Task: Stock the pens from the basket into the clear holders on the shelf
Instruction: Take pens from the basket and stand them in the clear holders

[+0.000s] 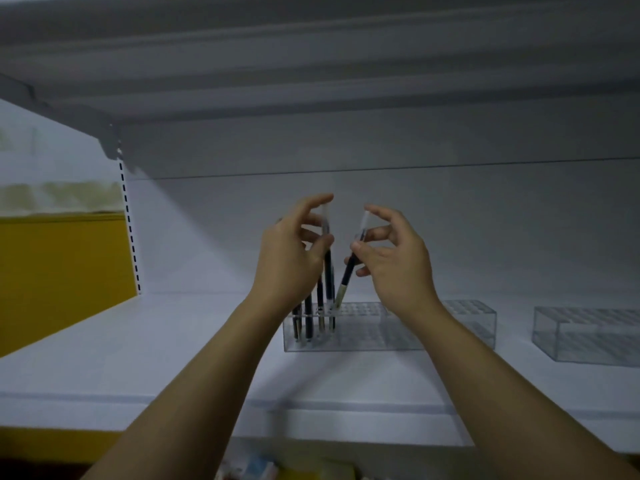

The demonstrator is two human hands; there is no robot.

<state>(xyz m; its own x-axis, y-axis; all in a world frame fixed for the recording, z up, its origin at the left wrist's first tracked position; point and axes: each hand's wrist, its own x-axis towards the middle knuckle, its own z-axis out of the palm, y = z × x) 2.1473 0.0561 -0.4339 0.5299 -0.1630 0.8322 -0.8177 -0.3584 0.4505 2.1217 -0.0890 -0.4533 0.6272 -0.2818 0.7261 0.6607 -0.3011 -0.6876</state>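
The fingers (pixel 360 247) of the right hand (pixel 391 261) are clamped on a tilted pen (pixel 348 271), thumb and fingertips pinching its upper half. The pen's pale lower tip sits at the holes in the top of the clear holder (pixel 374 336), near the holder's left end. The fingers (pixel 322 242) of the left hand (pixel 294 254) are closed on an upright pen (pixel 327 268) directly above that same end. I cannot tell whether its lower end is already seated in a hole. The two hands are close together but not touching.

Just below the left hand, a few standing pens (pixel 308 318) fill holes at the holder's left end. The holder rests on the white shelf (pixel 173 341), and its right part runs behind the right wrist. A second holder (pixel 585 341) stands well to the right of it. Far to the holder's left are a slotted upright (pixel 130 220) and a yellow panel (pixel 62 271). The underside of an upper shelf (pixel 311 81) lies above it.
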